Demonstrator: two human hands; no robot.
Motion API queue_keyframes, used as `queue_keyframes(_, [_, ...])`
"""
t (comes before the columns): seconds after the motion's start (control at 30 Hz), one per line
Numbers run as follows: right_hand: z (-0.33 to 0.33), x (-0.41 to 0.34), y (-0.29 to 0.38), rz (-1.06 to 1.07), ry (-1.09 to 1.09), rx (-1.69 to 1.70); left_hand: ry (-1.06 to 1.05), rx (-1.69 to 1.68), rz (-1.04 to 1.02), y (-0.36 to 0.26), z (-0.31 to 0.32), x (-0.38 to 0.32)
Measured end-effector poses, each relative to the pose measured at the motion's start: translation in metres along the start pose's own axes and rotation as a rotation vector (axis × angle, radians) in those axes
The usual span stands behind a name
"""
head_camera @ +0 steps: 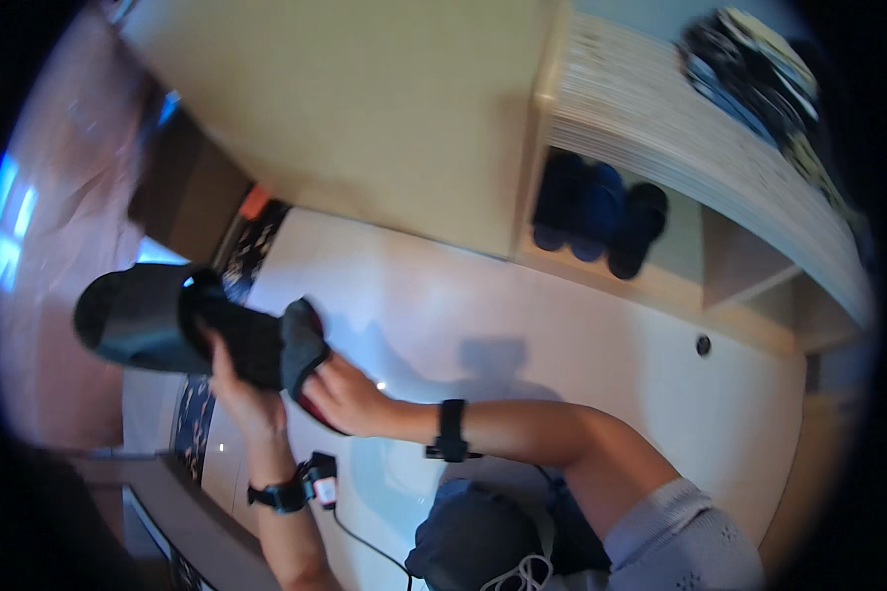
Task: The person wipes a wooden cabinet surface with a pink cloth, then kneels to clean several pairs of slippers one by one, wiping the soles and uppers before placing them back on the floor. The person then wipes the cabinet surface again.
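A black slide sandal [148, 318] is held up at the left, its toe end pointing left. My left hand [245, 399] grips it from below near its middle, with the thumb along its side. At the sandal's heel end, my right hand [347, 395] has its fingers inside or behind a dark grey cloth item with a red inner side [304, 347]; whether it is a brush, mitt or cloth I cannot tell. The cloth item touches the sandal's heel. Both wrists wear black straps, and the left one carries a small device [324, 484] with a cable.
Several dark slippers [599, 210] stand in a low wooden shelf unit [746, 277] at the right, with folded or piled clothes [758, 81] on top. A beige panel [369, 118] rises ahead. A small round black object [703, 345] lies on the pale floor. A grey-edged frame [192, 510] is at lower left.
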State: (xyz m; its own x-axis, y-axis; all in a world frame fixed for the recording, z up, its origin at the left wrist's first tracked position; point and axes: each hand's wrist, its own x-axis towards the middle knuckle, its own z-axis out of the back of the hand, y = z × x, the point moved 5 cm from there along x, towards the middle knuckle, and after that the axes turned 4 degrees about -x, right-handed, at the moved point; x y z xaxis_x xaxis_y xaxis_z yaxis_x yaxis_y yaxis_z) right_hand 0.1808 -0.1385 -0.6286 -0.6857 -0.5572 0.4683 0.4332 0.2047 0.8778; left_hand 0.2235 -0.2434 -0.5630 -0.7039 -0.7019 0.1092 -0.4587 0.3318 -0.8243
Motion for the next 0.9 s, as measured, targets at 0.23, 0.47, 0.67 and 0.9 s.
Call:
queue_keyframes(0.23, [0.003, 0.032, -0.069, -0.521, -0.100, 0.047, -0.010, 0.110, -0.015, 0.040, -0.014, -0.025])
queue_keyframes(0.47, [0.030, 0.046, -0.075, -0.605, -0.130, 0.561, -0.085, 0.127, 0.014, 0.041, -0.021, -0.010])
queue_keyframes(0.67, [0.054, 0.024, -0.015, -0.168, -0.258, 0.241, -0.341, 0.616, -0.310, 0.024, -0.021, -0.010])
queue_keyframes(0.9, [0.056, 0.039, -0.030, -0.264, -0.169, 0.225, -0.209, 0.833, -0.374, 0.032, -0.026, -0.013])
